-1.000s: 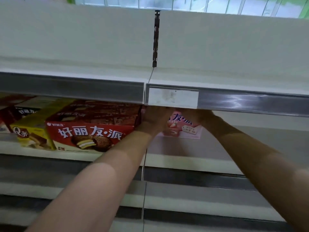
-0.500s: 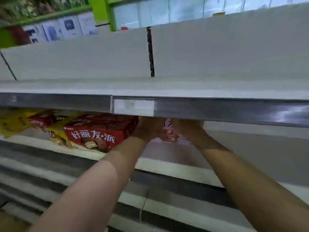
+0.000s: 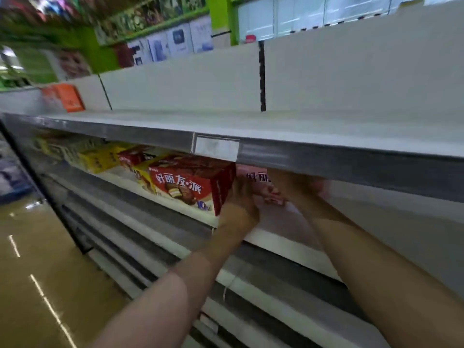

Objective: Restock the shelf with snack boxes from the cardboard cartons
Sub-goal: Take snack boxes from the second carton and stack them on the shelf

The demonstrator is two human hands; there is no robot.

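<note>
Two hands are on one pink snack box (image 3: 259,183) under the edge of the upper shelf (image 3: 326,136). The left hand (image 3: 241,194) holds the box at its 9 o'clock side, with fingers bent against it, and the right hand (image 3: 295,188) covers its 3 o'clock part, fingers curled on the front; the shelf edge hides the fingertips, so how firm the grip is I cannot tell. The pink box stands on the middle shelf (image 3: 283,241), touching or just beside the red snack box (image 3: 190,183) at its 9 o'clock. Further toward 9 o'clock, yellow boxes (image 3: 100,159) and more red ones make a row on the same shelf. I judge that the task is only partly done: the part of this shelf at 9 o'clock is filled, the pink box is nearly in its place, and the long part toward 3 o'clock is still bare. On the upper shelf only an orange box (image 3: 69,97) shows, far at 10 o'clock. No cardboard carton is in view, so how many boxes are left I cannot say.
</note>
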